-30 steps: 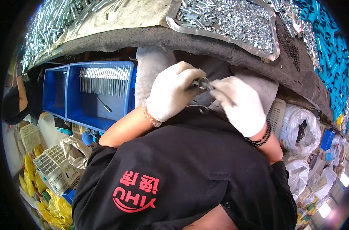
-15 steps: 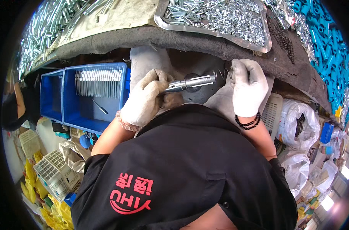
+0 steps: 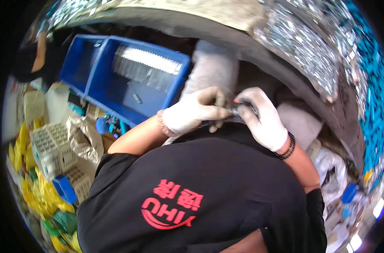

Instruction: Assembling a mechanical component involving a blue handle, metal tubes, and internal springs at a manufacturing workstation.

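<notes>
My left hand (image 3: 200, 110), in a white work glove, is closed around a metal tube (image 3: 233, 112) in front of my body. Only a short grey piece of the tube shows between my two hands, smeared by motion. Against that piece press the bent fingers of my gloved right hand (image 3: 263, 120). A dark grey bit shows among the right fingers, too blurred to name. The coil spring cannot be made out now.
Left of my knee (image 3: 213, 69), a divided blue bin (image 3: 135, 116) holds a row of metal rods and a loose small part. On the workbench (image 3: 192, 12) lie a tray of small metal pieces (image 3: 299, 46) and a heap of teal parts (image 3: 375, 105). Bags stand right.
My hands have come together; the right hand, which pinched a coil spring apart from the tube's slotted end, now meets the tube. The whole view has turned, and the bin sits further right.
</notes>
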Demonstrator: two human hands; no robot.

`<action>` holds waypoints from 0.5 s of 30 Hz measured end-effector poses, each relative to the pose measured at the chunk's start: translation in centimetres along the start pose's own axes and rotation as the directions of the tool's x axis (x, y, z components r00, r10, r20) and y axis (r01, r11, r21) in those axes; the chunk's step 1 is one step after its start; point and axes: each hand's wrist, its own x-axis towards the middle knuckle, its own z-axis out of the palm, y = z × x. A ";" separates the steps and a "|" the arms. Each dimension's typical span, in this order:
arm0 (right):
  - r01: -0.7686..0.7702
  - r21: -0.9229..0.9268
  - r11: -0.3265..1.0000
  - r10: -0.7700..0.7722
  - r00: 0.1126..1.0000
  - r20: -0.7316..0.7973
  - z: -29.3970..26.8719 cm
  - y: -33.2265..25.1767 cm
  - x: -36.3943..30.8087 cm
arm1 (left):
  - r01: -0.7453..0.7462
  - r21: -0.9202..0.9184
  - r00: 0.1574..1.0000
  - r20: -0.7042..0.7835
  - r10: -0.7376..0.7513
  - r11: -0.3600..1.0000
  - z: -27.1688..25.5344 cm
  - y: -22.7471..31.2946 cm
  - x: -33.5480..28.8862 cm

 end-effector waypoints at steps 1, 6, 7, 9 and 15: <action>-0.045 -0.017 0.999 0.046 0.996 0.081 0.1 -0.6 0.1 | 0.068 0.039 0.998 0.014 -0.069 0.997 -0.4 0.6 -0.6; -0.097 0.054 0.994 0.067 0.913 0.403 0.8 -0.2 2.1 | 0.001 -0.071 0.976 0.217 0.014 0.997 -3.1 -0.1 -2.6; -0.341 0.135 0.930 0.247 0.854 0.457 1.6 0.2 2.6 | 0.043 -0.036 0.972 0.231 -0.034 0.998 -3.4 0.4 -3.0; -0.562 0.180 0.807 0.398 0.744 0.536 2.8 0.5 3.7 | 0.008 -0.073 0.979 0.201 0.007 0.997 -4.5 -0.3 -3.9; -0.343 0.212 0.915 0.303 0.932 0.200 1.6 3.7 4.2 | 0.088 0.400 0.616 -0.741 0.266 0.912 -16.7 -1.3 -8.5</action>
